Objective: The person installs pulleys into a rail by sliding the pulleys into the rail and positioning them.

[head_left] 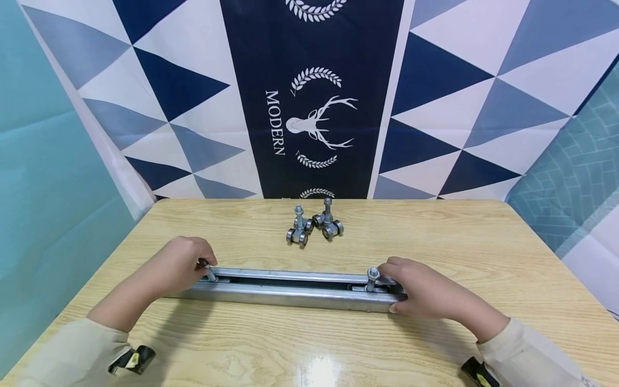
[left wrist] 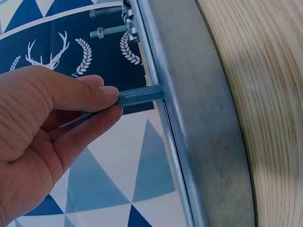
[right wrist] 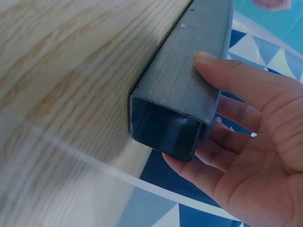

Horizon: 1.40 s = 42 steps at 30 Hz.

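Note:
A galvanised metal rail [head_left: 290,297] with a slot along its top lies across the wooden table. At its left end, my left hand [head_left: 179,266] pinches an upright threaded bolt [left wrist: 141,96] between thumb and fingers; the bolt's foot goes down into the slot. My right hand [head_left: 423,287] grips the rail's right end, thumb on the near side and fingers around the far side. The right wrist view shows the hollow square end [right wrist: 163,127] of the rail. Just left of that hand, another bolt with a nut [head_left: 372,279] stands up from the slot.
Two four-wheeled roller trolleys [head_left: 299,228] with upright bolts stand close together behind the rail on the wooden table [head_left: 232,344]. A patterned cloth [head_left: 193,97] with a deer print hangs at the table's back edge.

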Motion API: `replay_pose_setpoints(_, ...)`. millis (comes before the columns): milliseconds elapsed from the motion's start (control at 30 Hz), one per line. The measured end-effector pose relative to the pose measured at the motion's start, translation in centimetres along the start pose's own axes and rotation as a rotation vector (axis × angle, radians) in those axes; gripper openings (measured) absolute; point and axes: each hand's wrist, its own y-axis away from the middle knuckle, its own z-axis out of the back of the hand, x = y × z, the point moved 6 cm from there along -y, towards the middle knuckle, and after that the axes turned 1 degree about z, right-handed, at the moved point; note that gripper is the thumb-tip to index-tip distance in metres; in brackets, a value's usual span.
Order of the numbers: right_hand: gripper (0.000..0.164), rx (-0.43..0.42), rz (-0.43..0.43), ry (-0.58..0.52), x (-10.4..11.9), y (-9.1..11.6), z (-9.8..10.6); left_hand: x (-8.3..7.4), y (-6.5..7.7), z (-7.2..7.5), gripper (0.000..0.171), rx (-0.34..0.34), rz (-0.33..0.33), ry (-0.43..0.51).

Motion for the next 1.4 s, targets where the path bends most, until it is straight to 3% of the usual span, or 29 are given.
replay_pose_setpoints(600, 0.058, 0.003, -0.005, 0.004, 0.0, -0.1, 0.0, -2.5, -1.5, -0.8, 0.024, 0.023, -0.032, 0.026)
replay_pose_setpoints(967, 0.058, 0.003, -0.001, 0.002, 0.0, -0.1, 0.0, -3.9, -2.6, -1.5, 0.025, -0.002, -0.107, 0.054)
replay_pose_setpoints(1400, 0.057, 0.001, -0.017, 0.008, 0.0, 0.0, 0.0, -5.4, -3.7, -2.1, 0.024, 0.026, -0.102, 0.056)
